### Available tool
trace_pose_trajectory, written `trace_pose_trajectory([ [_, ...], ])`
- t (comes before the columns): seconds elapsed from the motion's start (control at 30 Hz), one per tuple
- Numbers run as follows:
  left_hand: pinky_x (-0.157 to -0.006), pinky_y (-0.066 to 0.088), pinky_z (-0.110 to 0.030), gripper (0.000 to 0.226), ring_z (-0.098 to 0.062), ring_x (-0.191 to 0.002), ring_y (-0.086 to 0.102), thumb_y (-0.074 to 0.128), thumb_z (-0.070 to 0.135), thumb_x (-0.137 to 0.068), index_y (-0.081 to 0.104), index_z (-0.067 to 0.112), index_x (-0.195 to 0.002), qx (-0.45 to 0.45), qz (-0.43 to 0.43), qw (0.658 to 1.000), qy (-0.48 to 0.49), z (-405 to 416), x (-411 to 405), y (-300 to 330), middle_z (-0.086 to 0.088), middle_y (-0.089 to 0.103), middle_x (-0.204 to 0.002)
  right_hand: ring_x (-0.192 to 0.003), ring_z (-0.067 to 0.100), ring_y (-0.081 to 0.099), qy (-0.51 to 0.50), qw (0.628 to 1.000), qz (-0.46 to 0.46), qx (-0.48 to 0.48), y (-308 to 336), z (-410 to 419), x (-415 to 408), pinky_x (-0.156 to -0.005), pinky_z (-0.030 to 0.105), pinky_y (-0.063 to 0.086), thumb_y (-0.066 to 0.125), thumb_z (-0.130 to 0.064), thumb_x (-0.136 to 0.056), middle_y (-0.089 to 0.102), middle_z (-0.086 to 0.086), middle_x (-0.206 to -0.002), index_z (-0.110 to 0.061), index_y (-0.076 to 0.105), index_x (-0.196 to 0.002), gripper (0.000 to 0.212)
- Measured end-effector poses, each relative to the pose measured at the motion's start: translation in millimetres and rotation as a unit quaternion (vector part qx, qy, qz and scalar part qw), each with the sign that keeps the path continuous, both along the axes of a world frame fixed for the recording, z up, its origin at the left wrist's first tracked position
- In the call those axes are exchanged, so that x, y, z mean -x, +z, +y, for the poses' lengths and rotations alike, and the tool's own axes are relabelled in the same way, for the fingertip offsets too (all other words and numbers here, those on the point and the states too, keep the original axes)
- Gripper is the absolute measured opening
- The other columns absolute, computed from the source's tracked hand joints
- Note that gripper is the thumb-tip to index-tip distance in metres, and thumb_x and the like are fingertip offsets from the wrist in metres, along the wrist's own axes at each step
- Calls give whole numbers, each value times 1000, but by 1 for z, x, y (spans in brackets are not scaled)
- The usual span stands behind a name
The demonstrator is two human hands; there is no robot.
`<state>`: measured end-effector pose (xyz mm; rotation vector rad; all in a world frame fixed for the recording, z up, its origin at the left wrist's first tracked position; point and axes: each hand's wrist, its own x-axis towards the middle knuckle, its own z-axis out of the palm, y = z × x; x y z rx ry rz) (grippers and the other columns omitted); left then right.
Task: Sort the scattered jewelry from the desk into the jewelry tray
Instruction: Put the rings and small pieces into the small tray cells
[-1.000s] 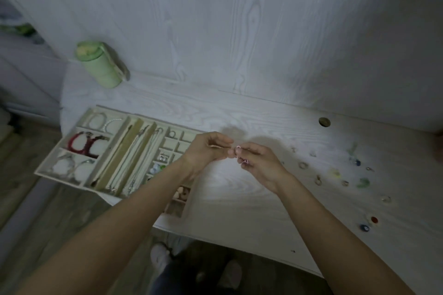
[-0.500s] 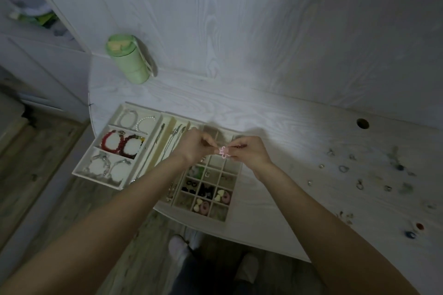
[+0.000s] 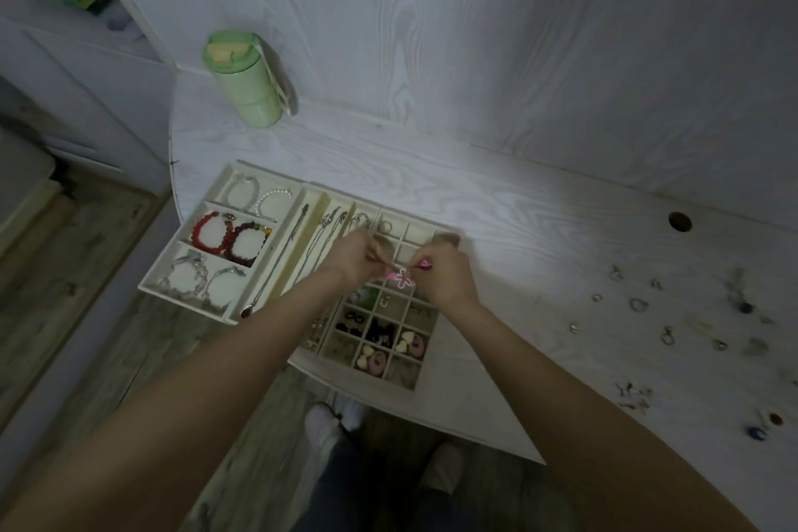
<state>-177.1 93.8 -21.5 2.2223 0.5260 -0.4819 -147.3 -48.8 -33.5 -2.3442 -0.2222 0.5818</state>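
A cream jewelry tray (image 3: 196, 238) lies at the desk's left front, with bracelets on the left, chains in the middle and a grid of small cells on the right. Both hands hover over the grid. My left hand (image 3: 356, 259) and my right hand (image 3: 444, 276) pinch a small pink flower-shaped piece (image 3: 403, 277) between their fingertips, just above the cells. Scattered rings and small earrings (image 3: 639, 305) lie on the desk to the right, apart from both hands.
A green bottle (image 3: 242, 78) stands at the back left by the wall. A round cable hole (image 3: 680, 222) is in the desk at the right. The desk's front edge curves close under the tray; floor and feet lie below.
Both hands carried the pink piece leftward from the bare desk to above the tray's grid cells. The view has swung left, bringing the tray to the middle.
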Motion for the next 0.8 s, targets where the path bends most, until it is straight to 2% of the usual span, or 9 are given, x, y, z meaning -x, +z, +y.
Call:
trace_pose_trajectory([
  [0.13, -87, 51, -31, 11, -19, -93, 65, 69, 10, -83, 66, 17, -75, -28, -1, 1000, -12, -9, -4, -1, -5, 70, -94, -92, 20, 64, -3, 999, -24, 46, -2, 0, 5, -76, 34, 54, 63, -4, -85, 69, 4, -97, -16, 71, -81, 15],
  [0.2, -83, 52, -32, 3, -19, -88, 65, 67, 13, -85, 68, 15, -84, -66, 2, 997, -31, -12, -7, -1, -6, 70, -96, -90, 21, 64, -2, 998, -28, 52, -3, 0, 6, -74, 34, 54, 63, -4, -85, 69, 4, -94, -16, 70, -78, 15],
  [0.33, -78, 45, -25, 12, -20, -92, 63, 63, 12, -88, 69, 10, -98, -120, -12, 991, -62, -20, -8, 1, -8, 69, -102, -91, 23, 64, -3, 998, -25, 61, -3, 1, 7, -75, 36, 54, 62, -6, -86, 69, 5, -96, -16, 70, -80, 14],
  [0.5, -78, 42, -22, 13, -17, -90, 60, 59, 9, -90, 65, 7, -101, -78, -5, 995, -63, -18, -8, 1, -8, 68, -104, -95, 23, 63, 1, 998, -20, 53, -3, 0, 7, -77, 35, 53, 63, -8, -86, 67, 6, -101, -16, 70, -85, 11],
  [0.63, -87, 46, -24, 11, -16, -91, 62, 61, 4, -88, 71, 7, -92, -4, 8, 999, -54, -13, -9, 3, -5, 69, -98, -97, 26, 63, -3, 999, -12, 49, -1, -1, 7, -77, 36, 53, 62, -7, -87, 67, 7, -103, -17, 72, -86, 15],
  [0.7, -77, 50, -20, 10, -14, -80, 63, 62, 0, -86, 70, 4, -89, 31, 13, 999, -38, -12, -9, 5, -8, 69, -95, -95, 26, 63, -4, 998, -12, 65, 2, -2, 7, -73, 33, 51, 61, -7, -88, 68, 6, -103, -18, 73, -88, 17],
  [0.8, -45, 47, -13, 18, -5, -55, 61, 57, -3, -89, 61, 13, -79, 54, 25, 998, -6, -12, -9, 8, -2, 64, -73, -89, 23, 63, 2, 995, -25, 94, 3, -2, 8, -65, 28, 43, 58, -5, -88, 68, 5, -97, -17, 73, -87, 19],
])
